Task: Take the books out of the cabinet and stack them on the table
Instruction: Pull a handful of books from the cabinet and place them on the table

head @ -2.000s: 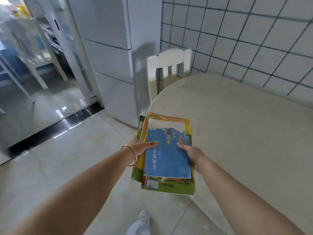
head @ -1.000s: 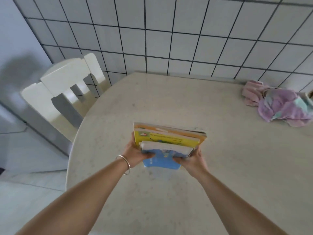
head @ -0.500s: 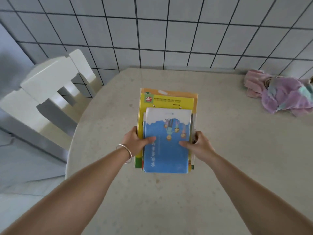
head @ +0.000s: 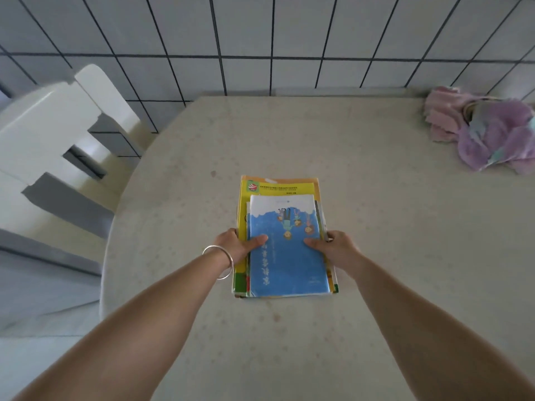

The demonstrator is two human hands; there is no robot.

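Two bare hands grasp a stack of books (head: 285, 238) lying flat on a pale table (head: 376, 227). The left hand (head: 236, 246), with a silver bangle (head: 220, 261) on its wrist, clasps the stack's left edge, thumb on the blue top cover. The right hand (head: 335, 247) clasps the stack's right edge, thumb also on the cover. Left of the stack stands a white chair (head: 55, 146). Far right of the stack, near the tiled wall (head: 260, 39), lies a crumpled pink and purple cloth (head: 486, 134)
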